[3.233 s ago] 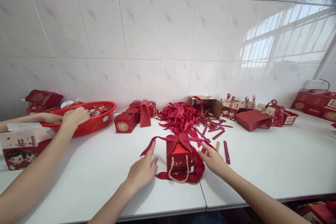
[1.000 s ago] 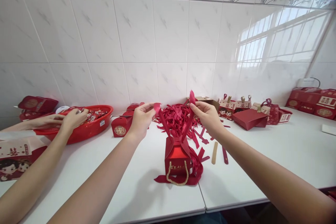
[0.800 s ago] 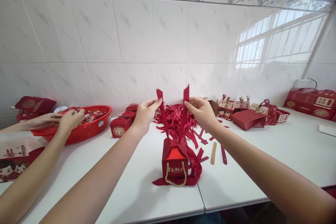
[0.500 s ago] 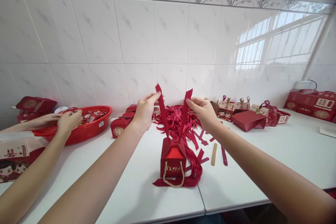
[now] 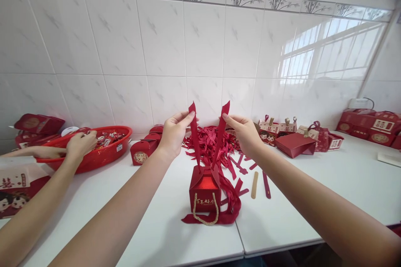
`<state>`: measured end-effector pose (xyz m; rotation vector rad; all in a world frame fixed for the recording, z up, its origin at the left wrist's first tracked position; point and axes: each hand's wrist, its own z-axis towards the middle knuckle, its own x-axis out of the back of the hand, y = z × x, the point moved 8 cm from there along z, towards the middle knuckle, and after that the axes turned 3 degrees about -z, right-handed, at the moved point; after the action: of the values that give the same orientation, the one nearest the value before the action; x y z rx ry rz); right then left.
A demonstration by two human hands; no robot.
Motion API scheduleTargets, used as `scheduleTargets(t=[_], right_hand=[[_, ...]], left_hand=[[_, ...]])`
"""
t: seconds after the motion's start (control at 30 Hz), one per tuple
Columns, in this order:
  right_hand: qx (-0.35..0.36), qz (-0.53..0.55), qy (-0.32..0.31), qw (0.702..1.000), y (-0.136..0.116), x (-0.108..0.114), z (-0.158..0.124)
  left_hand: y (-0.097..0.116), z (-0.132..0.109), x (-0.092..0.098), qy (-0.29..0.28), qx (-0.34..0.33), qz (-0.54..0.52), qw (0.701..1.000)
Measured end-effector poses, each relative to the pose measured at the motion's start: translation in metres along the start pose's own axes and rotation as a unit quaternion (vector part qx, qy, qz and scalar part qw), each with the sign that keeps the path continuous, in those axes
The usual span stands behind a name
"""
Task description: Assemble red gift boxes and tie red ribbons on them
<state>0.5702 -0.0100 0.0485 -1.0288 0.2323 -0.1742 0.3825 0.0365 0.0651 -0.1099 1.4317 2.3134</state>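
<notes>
Fingers (image 5: 185, 117) of my left hand (image 5: 173, 134) are pinched shut, thumb against forefinger, on the left tail (image 5: 194, 142) of a red ribbon, close to its cut end. Just beside it, across a narrow gap, the right tail (image 5: 219, 142) rises the same way, nipped near its tip by the closed fingers (image 5: 231, 119) of my right hand (image 5: 246, 134). Both strips stand nearly upright and look close to taut. Risk, as I judge it: each hold sits at the very end of a glossy strip, so a tail could slide free. An uneven pull could also tip or drag the gift box (image 5: 204, 188), since neither hand bears down on it. The gift box stands on the white counter (image 5: 131, 225), below and between my two hands and nearer to me. It is well apart from every fingertip and joined to them only by the tails. Its rope handle (image 5: 205, 216) faces me, and slack ribbon lies round its base. Farther left, another person's hand (image 5: 79, 145) rests at a red basin (image 5: 108, 156). A heap of loose ribbons (image 5: 208, 135) lies behind the tails.
</notes>
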Motion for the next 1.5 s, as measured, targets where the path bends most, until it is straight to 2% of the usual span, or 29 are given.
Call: scheduleTargets(t=[0.17,0.37,0.47,0.53,0.67,0.77,0.87,1.0,1.07,1.1,1.2,1.27,1.3,1.4,1.5], right_hand=[[-0.001,0.018,-0.001,1.000,-0.003,-0.002,0.000],[-0.026,0.097,-0.007,0.995,0.001,-0.008,0.003],[-0.045,0.108,-0.010,0.993,0.004,-0.012,0.004],[-0.046,0.074,-0.017,0.996,0.003,-0.016,0.002],[-0.009,-0.012,-0.088,0.996,-0.003,-0.030,-0.010],[0.017,-0.016,-0.146,0.989,-0.006,-0.038,-0.020],[0.033,-0.020,-0.141,0.989,-0.003,-0.034,-0.022],[0.088,-0.064,-0.135,0.985,-0.001,-0.026,-0.021],[0.185,-0.148,-0.131,0.963,-0.010,-0.023,-0.025],[0.249,-0.201,-0.129,0.939,-0.016,-0.023,-0.030],[0.425,-0.344,-0.138,0.826,-0.028,-0.030,-0.050],[0.488,-0.404,-0.153,0.759,-0.029,-0.035,-0.060],[0.505,-0.425,-0.156,0.735,-0.028,-0.036,-0.063],[0.526,-0.462,-0.146,0.699,-0.027,-0.038,-0.065],[0.521,-0.474,-0.133,0.697,-0.023,-0.037,-0.064]], left_hand=[[-0.004,-0.003,0.000,-0.022,0.010,0.012,1.000],[-0.003,0.001,0.001,-0.013,0.016,-0.015,1.000],[-0.002,0.000,-0.005,-0.038,0.007,-0.007,0.999],[-0.002,-0.003,-0.011,-0.066,0.006,0.016,0.998],[-0.003,-0.014,-0.022,-0.113,0.006,0.078,0.990],[-0.005,-0.019,-0.025,-0.130,0.001,0.128,0.983],[-0.007,-0.020,-0.028,-0.155,0.003,0.147,0.977],[-0.021,-0.020,-0.027,-0.171,0.086,0.091,0.977],[-0.027,-0.020,-0.024,-0.154,0.130,0.043,0.979],[-0.030,-0.020,-0.023,-0.142,0.146,0.024,0.979],[-0.037,-0.020,-0.020,-0.112,0.175,-0.001,0.978],[-0.038,-0.019,-0.019,-0.103,0.177,-0.001,0.979],[-0.038,-0.019,-0.019,-0.103,0.177,-0.001,0.979],[-0.038,-0.019,-0.019,-0.113,0.180,-0.001,0.977],[-0.036,-0.022,-0.020,-0.132,0.157,0.007,0.979]])
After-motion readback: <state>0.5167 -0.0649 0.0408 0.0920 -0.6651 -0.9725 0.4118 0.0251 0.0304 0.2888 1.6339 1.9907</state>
